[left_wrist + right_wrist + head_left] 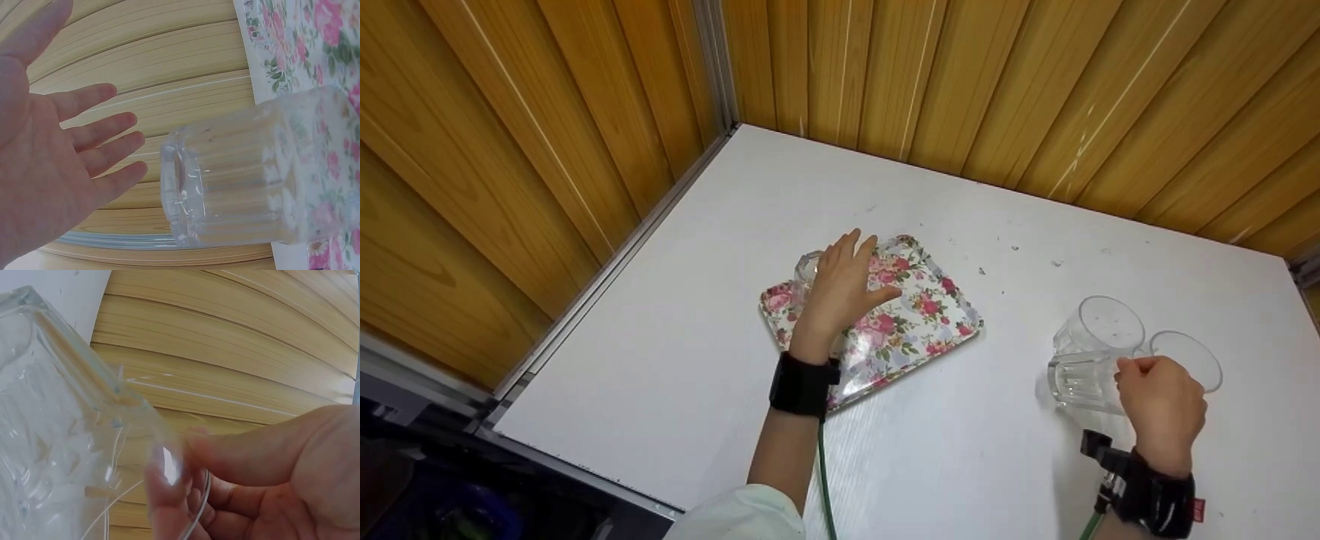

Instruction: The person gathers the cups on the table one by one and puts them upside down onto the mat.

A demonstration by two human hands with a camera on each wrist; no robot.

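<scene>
Wood panels wall a white bench (675,360). Left hand (844,289), fingers spread, hovers by a glass (807,271) on the tray (937,322); right hand (1161,401) grips a mug (1091,356).

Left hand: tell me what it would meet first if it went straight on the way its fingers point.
The left hand, fingers straight, would probably meet the clear glass standing on the floral tray first; the left wrist view shows it just beyond the fingertips, though depth is uncertain.
</scene>
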